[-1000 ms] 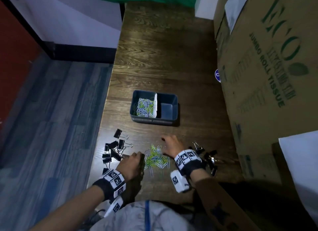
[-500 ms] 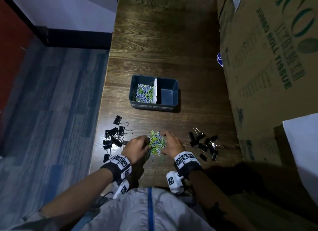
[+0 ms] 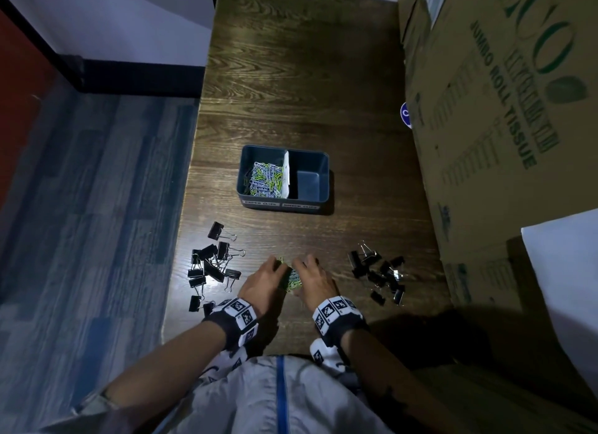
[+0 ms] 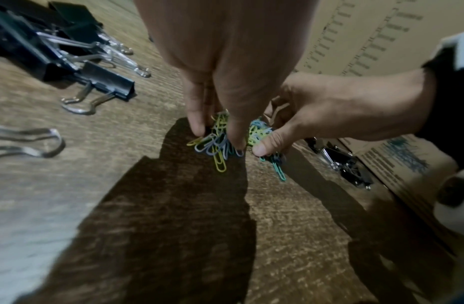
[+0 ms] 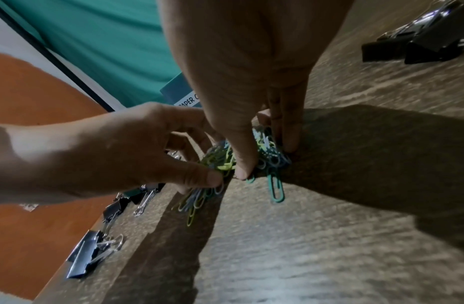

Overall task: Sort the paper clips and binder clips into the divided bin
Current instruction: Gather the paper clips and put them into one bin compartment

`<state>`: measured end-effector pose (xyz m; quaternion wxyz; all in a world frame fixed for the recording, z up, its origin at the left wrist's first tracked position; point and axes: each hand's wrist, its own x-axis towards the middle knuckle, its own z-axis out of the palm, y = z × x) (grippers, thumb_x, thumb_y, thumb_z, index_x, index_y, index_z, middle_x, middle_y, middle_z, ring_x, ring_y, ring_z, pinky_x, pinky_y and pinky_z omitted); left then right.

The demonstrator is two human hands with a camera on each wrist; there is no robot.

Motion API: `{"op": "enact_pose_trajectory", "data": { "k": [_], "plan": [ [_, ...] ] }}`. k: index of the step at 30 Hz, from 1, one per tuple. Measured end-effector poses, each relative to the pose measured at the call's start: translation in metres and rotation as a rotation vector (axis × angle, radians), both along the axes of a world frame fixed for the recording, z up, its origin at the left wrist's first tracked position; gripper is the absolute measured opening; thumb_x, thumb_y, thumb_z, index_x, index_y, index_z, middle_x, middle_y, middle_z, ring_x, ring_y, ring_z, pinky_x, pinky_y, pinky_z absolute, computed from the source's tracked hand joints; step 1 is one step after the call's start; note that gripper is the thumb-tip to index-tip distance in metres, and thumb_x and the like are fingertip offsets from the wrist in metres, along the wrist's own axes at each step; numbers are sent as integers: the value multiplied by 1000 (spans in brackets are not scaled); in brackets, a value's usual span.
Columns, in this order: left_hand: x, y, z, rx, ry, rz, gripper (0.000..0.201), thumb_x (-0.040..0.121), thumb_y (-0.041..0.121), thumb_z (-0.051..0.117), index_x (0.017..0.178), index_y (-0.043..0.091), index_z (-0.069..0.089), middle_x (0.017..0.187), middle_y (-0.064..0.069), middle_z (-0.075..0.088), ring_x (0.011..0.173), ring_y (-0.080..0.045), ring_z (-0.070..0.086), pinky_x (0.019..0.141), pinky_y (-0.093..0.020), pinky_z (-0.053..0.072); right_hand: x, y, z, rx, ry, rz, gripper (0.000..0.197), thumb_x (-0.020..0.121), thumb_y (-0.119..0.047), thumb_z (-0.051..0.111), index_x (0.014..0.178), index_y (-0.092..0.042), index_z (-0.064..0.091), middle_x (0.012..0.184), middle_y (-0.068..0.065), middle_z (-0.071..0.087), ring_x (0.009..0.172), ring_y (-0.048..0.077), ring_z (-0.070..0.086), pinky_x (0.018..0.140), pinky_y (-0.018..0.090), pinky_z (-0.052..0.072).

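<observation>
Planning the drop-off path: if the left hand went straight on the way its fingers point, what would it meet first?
Probably the divided bin, its paper-clip side, after bare table; depth is uncertain.

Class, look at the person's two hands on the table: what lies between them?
A bunch of coloured paper clips lies between the left hand and right hand; both wrist views show it best.

Dim pictures, hard shadows, blurred wide-angle edges.
</observation>
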<state>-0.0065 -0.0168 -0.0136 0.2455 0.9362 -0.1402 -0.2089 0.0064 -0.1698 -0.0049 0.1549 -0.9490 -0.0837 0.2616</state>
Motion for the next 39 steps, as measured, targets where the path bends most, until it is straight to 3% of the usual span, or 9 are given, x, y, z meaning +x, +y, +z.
{"op": "enact_pose_trajectory", "data": {
  "k": [4, 9, 13, 18, 22, 26, 29, 31, 39],
  "plan": [
    [6, 6, 2, -48, 47, 75, 31, 87, 12, 61, 118, 18, 57, 109, -4, 53, 89, -24, 61, 78, -32, 50, 2, -5, 5, 40, -34, 4, 51, 80, 3, 65, 123, -20, 54, 126, 9, 54, 107, 33, 60, 87, 46, 53],
    [9, 14, 2, -58, 64, 97, 36, 81, 5, 66, 112, 24, 67, 103, -2, 66, 91, -20, 65, 83, -31, 53, 9, -13, 22, 4, -20, -10, 42, 95, 4, 51, 125, -21, 66, 121, 11, 65, 106, 29, 63, 92, 39, 53],
    [14, 20, 6, -59, 5, 129, 36, 76, 4, 71, 105, 26, 70, 96, 0, 69, 88, -17, 65, 80, -26, 52, 16, -21, 28, -22, 27, -55, 35, 100, -5, 52, 130, -17, 63, 124, 15, 63, 112, 29, 61, 97, 36, 49],
    [30, 29, 27, -154, -104, 171, 30, 81, -7, 64, 101, 14, 73, 91, 0, 69, 80, -12, 63, 77, -18, 51, 31, -19, 38, -12, 94, -117, 16, 94, -14, 67, 107, -17, 75, 100, 12, 74, 92, 27, 70, 82, 40, 58],
    [62, 35, 63, -243, -175, 223, 11, 86, 7, 69, 95, 11, 74, 88, 0, 71, 70, -3, 60, 65, -4, 45, 42, -23, 41, -37, 149, -128, 24, 96, -16, 65, 119, -15, 71, 120, 13, 60, 109, 28, 61, 95, 36, 51],
    [106, 44, 93, -270, -219, 340, 14, 86, 12, 68, 99, 12, 72, 88, 3, 69, 72, 6, 59, 59, -5, 46, 49, -20, 51, 40, 133, -111, 18, 94, -16, 66, 110, -15, 74, 122, 10, 58, 108, 26, 61, 95, 37, 53],
    [144, 48, 102, -279, -266, 400, 17, 85, 15, 70, 102, 11, 71, 90, 1, 71, 73, 3, 62, 66, -9, 50, 59, -15, 59, 139, 82, -97, 9, 91, -16, 71, 97, -16, 77, 103, 3, 69, 90, 19, 68, 76, 31, 60],
    [165, 50, 101, -300, -254, 443, 18, 83, 15, 74, 100, 10, 72, 87, -3, 73, 73, -7, 66, 71, -25, 58, 68, -9, 72, 190, 52, -97, 9, 90, -16, 72, 96, -14, 77, 96, 0, 68, 79, 10, 64, 66, 20, 56],
    [157, 53, 75, -301, -138, 599, 21, 90, 20, 67, 110, 13, 69, 99, -4, 73, 86, -15, 67, 81, -30, 56, 133, 26, 114, 299, -155, -63, 13, 85, -20, 77, 98, -20, 78, 108, 8, 70, 100, 23, 64, 91, 40, 55]
  ]
}}
